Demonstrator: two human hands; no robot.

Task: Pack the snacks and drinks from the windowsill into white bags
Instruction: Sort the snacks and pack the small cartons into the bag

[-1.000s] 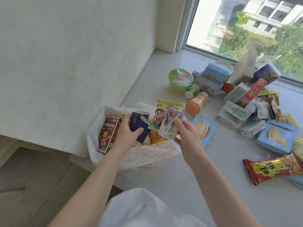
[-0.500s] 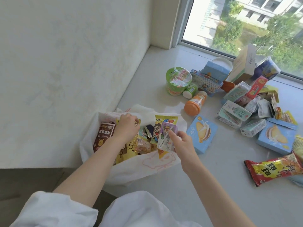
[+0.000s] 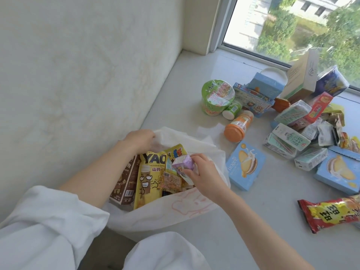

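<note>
Head view looks down on a white bag (image 3: 165, 217) at the near left edge of the windowsill (image 3: 194, 78), its mouth spread open and a pink line drawing on its front. Inside stand a brown packet (image 3: 126, 184), a yellow packet (image 3: 149, 178) with a cartoon face, a second yellow packet (image 3: 176, 151) behind it, and a small orange packet (image 3: 171, 181). The right hand (image 3: 204, 176) pinches a small purple carton (image 3: 184, 165) over the bag's mouth, fingers curled round it. The left hand (image 3: 140, 139) grips the bag's far rim against the wall, fingers bent over the fabric.

On the sill to the right lie two light blue biscuit boxes (image 3: 246, 165), one just beside the bag and one well apart near the right edge. One green noodle cup (image 3: 217, 97) stands by a small green bottle (image 3: 231, 110), with an orange bottle (image 3: 238, 125) lying on its side near them. Four pale green drink cartons (image 3: 291, 138) are heaped together, though the pile makes the count uncertain. A red snack bag (image 3: 331, 213) lies at the near right. More boxes and wrappers crowd toward the window (image 3: 292, 26). White sleeves (image 3: 48, 221) fill the bottom of the view.
</note>
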